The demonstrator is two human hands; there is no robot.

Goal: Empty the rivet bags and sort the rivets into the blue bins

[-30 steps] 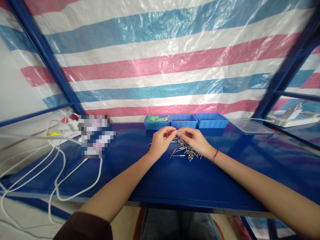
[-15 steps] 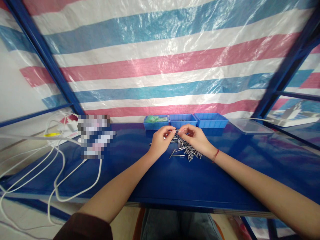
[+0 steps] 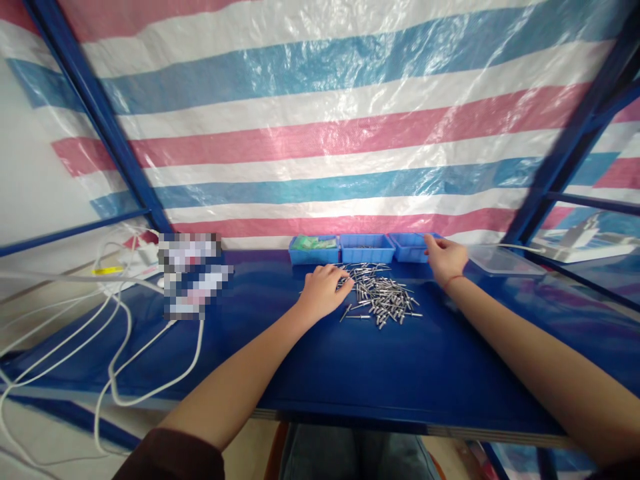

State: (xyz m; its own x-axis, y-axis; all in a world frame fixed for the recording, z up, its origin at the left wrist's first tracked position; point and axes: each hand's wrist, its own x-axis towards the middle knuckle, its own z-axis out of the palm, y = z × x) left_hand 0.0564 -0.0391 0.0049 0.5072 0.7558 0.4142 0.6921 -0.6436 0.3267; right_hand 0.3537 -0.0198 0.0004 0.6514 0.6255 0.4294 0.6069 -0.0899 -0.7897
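A loose pile of silver blind rivets [image 3: 387,293] lies on the blue table. At the pile's left edge is my left hand [image 3: 323,291], palm down, its thumb apart from the fingers and nothing visible between them. Some rivets are hidden under its fingertips. My right hand [image 3: 447,260] is over the right end of the right blue bin [image 3: 407,250], with its fingers curled closed. Whatever may be in that grip cannot be made out. The middle blue bin [image 3: 367,252] holds a few small metal pieces. Green-and-white packets [image 3: 313,243] fill the left blue bin [image 3: 314,256].
A clear plastic lid [image 3: 507,261] lies right of the bins. White cables [image 3: 127,373] loop across the table's left side, near a power strip [image 3: 143,260] and a blurred-out item [image 3: 193,273]. A striped plastic sheet [image 3: 320,140] hangs behind, between blue posts [image 3: 565,143].
My hands were together above the pile with a thin rivet between them. My right hand has moved right to the right bin; my left hand has lowered to the pile with its fingers parted.
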